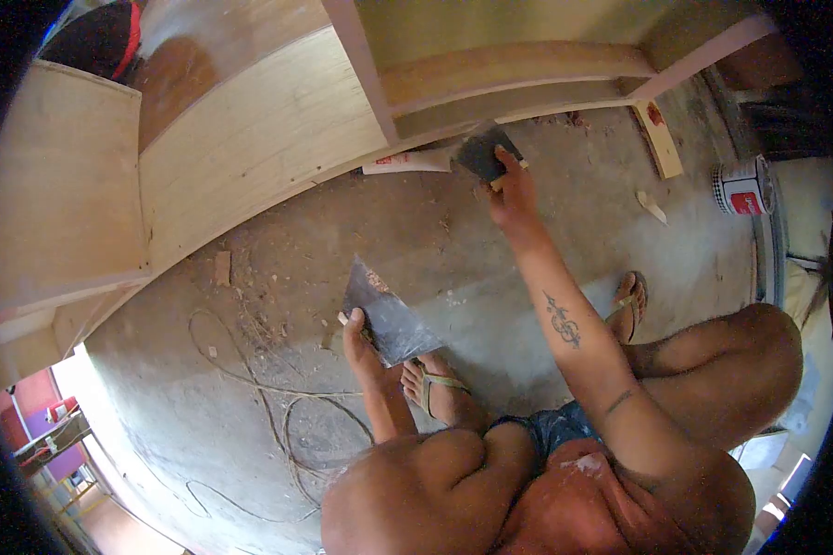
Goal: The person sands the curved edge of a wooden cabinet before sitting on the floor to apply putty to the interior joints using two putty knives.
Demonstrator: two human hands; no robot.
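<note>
My left hand (363,342) is closed on the edge of a flat grey sheet (396,324), roughly square, with pale dusty marks and a brownish patch near its top corner. The thumb lies on top of it. Farther forward and to the right, my right hand (512,190) grips a dark, flat square piece (483,153) with a pale edge showing beneath the fingers. That dark piece is close to the lower edge of the wooden frame (518,114); whether they touch, I cannot tell.
A white packet (407,163) lies by the frame's base. A wood offcut (659,143) and a paint can (742,188) stand out at the right. A cord (292,421) loops over the dusty floor (250,305) at the left, among wood scraps. My sandalled feet are on the floor.
</note>
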